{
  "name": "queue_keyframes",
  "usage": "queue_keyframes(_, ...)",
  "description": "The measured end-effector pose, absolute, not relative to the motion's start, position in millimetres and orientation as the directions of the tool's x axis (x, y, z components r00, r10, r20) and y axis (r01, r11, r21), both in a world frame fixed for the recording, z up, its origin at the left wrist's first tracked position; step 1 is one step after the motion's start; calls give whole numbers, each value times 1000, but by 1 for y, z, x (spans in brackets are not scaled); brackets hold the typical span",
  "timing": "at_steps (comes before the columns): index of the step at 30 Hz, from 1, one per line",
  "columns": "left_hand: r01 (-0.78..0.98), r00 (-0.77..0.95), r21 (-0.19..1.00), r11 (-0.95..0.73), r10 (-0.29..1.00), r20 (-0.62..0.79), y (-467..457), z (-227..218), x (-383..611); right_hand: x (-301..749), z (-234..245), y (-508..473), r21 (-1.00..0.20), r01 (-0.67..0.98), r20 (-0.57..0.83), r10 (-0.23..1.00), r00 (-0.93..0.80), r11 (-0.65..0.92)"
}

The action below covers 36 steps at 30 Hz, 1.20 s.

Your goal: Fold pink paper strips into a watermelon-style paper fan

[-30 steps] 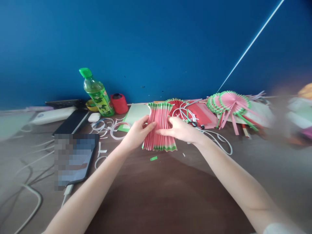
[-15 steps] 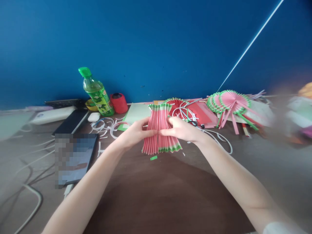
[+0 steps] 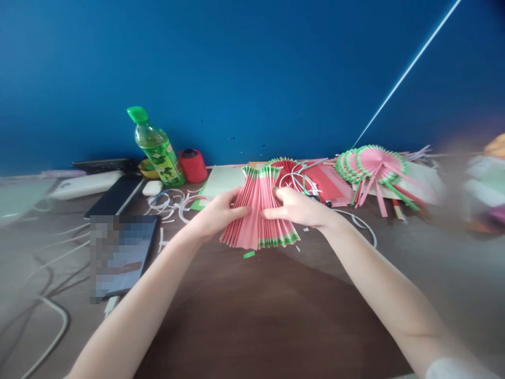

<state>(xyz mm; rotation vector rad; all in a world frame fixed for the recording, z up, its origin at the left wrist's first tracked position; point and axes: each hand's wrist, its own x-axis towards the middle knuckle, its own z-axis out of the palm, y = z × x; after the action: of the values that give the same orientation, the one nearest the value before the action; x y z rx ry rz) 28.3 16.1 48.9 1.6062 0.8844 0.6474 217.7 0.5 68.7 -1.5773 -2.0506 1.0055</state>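
Note:
Between my hands is a pleated pink paper (image 3: pixel 254 231) with green and white edging, held just above the table and fanned wider at its lower edge. My left hand (image 3: pixel 224 210) grips its left side, thumb across the folds. On the right side my right hand (image 3: pixel 294 208) pinches it the same way, the two thumb tips slightly apart. The other fingers are hidden behind the pleats. A small green paper scrap (image 3: pixel 249 255) lies on the table just below the pleated paper.
A green-capped bottle (image 3: pixel 158 152) and a red thread spool (image 3: pixel 192 166) stand by the blue wall. Finished pink and green paper fans (image 3: pixel 381 163) lie at back right, beside red paper sheets (image 3: pixel 327 184). Phones, including one with a lit screen (image 3: pixel 130 258), and cables lie left.
My thumbs have moved slightly apart. The pleated paper has spread wider at its lower edge, and a flat pink panel now shows at its middle.

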Motion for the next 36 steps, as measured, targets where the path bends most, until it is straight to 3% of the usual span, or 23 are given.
queue_keyframes(16,289,515,955,-67,852,-96,10,51,34,215,66,0,-726,676,-113,947,-300,127)
queue_keyframes(36,171,595,985,33,793,-129,15,45,28,218,67,0,-735,674,-165,944,-287,76)
